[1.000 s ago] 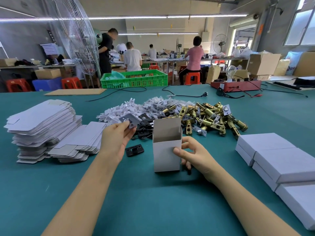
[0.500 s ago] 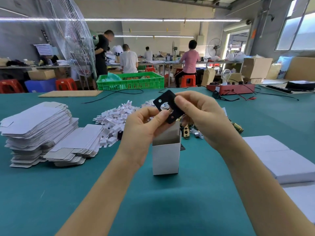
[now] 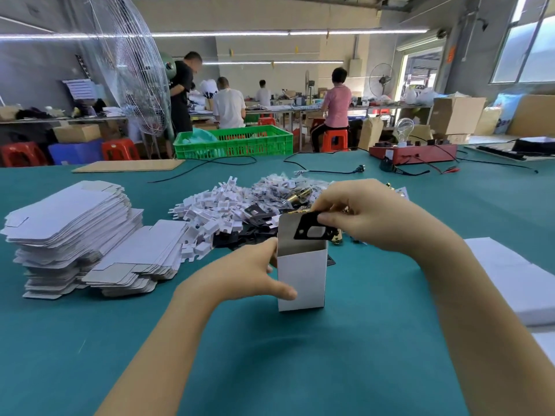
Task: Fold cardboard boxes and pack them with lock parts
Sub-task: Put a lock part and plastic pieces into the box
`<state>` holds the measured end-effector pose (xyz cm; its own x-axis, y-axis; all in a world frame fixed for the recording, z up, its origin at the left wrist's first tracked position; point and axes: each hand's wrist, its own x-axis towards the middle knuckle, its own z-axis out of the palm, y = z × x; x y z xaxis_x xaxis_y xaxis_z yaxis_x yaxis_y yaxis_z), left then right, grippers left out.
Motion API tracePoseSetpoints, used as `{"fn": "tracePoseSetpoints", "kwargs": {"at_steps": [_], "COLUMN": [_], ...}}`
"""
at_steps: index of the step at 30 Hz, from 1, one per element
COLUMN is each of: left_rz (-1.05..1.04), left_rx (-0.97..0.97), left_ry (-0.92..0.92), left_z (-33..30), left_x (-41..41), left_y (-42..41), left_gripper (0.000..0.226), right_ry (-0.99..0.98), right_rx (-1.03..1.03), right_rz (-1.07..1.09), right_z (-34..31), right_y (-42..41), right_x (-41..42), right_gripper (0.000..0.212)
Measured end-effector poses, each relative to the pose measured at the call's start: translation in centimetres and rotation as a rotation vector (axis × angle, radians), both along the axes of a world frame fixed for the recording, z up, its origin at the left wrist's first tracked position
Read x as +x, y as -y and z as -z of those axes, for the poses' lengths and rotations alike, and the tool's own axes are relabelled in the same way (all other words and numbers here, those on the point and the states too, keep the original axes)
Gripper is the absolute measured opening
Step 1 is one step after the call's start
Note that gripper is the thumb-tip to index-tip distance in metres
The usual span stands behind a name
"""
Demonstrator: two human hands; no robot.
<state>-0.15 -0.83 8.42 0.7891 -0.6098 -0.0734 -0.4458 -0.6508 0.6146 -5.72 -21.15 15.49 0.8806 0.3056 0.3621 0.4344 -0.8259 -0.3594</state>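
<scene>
walls: grey | ceiling strip lights lit | windows right | red stools

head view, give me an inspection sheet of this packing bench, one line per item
surface: green table mat, bare in front of the person.
job's things: open white box upright; black lock plate at its mouth; stack of flat box blanks at left; closed white boxes at right; brass latch parts and white plastic pieces piled behind.
clutter: cardboard sheet, green crate.
grippers: left hand grips the box's side; right hand pinches the plate.
cables: black cord with a plug, loose on the far mat.
surroundings: red test board with bulb, fan, workers at far benches.
</scene>
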Motion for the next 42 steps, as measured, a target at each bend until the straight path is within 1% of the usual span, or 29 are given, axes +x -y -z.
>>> {"fn": "tracePoseSetpoints", "kwargs": {"at_steps": [4,7,10,14,22,26,30,35,38,42], "left_rz": [-0.038,-0.041,-0.042,-0.044,-0.026,-0.02,-0.008,-0.008,0.006,0.031], "left_rx": [-0.089,-0.087,-0.092,-0.057,-0.05,-0.07,-0.089,-0.147,-0.256,-0.468], "left_ry": [-0.023,-0.022,-0.024,-0.005,-0.009,-0.015,-0.021,-0.059,-0.124,-0.302], "left_z": [0.1,0.2,0.2,0.1,0.2,0.3,0.5,0.8,1.4,3.9], "left_x": [0.0,0.1,0.1,0.1,0.3,0.3,0.6,1.0,1.3,1.0], "left_y": [0.4,0.2,0.1,0.2,0.1,0.0,-0.1,0.0,0.0,0.8], "left_gripper": [0.043,0.042,0.04,0.041,0.041,0.043,0.036,0.036,0.042,0.049], "right_ry": [0.089,0.135,0.081,0.043,-0.006,0.017,0.043,0.076,0.068,0.026], "right_rx": [-0.082,-0.139,-0.211,-0.209,-0.188,-0.137,-0.078,0.0,0.07,0.21], "right_rz": [-0.039,-0.011,0.035,0.04,0.003,0.014,0.017,0.084,0.129,0.224], "right_z": [0.2,0.7,1.2,1.5,1.7,1.8,1.3,0.7,0.6,1.1], "right_y": [-1.9,-2.7,-2.7,-2.8,-3.0,-2.7,-1.7,0.1,1.4,3.4], "right_x": [0.0,0.4,0.8,0.8,0.9,1.1,1.0,1.0,0.9,1.3], "right_gripper": [0.016,0.017,0.017,0.017,0.019,0.02,0.014,0.009,0.009,0.012]}}
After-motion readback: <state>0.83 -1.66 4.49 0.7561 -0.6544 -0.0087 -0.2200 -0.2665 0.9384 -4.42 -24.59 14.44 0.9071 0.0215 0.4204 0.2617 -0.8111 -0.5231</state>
